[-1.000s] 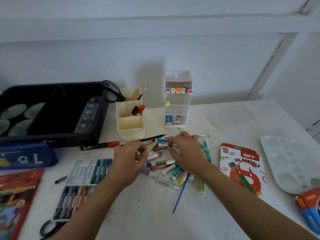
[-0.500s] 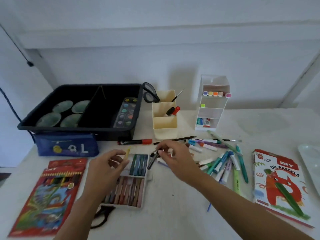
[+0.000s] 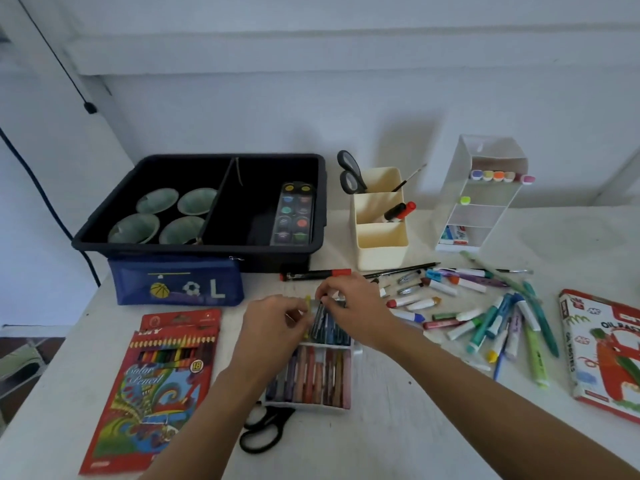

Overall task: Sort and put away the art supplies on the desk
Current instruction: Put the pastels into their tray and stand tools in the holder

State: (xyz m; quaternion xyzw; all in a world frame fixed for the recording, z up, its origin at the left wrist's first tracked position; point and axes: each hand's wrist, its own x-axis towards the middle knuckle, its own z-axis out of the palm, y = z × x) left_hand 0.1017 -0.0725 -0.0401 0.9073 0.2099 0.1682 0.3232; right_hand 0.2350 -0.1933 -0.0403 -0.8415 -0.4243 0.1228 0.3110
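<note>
Closest to me, black scissors [image 3: 263, 431] lie flat on the pale desk [image 3: 398, 441], at the near edge of a white plastic pastel tray [image 3: 308, 407]. Its near compartment holds waxy pink, brown and purple sticks, its far one blue-green sticks. Both hands hover over that far compartment, fingers curled. The left hand [image 3: 273, 323] pinches a slim yellow pastel [image 3: 307, 301] at the tray's left side. The right hand [image 3: 356, 306] pinches a dark stick [image 3: 320, 313] that angles down into the tray. A glossy red colour pencil box [image 3: 162, 375] lies to the left, loose markers [image 3: 485, 323] scattered to the right. Farther back stand a blue fabric pouch [image 3: 173, 282], a black bin [image 3: 207, 254], a cream holder [image 3: 381, 247] and a white organiser [image 3: 485, 202].
</note>
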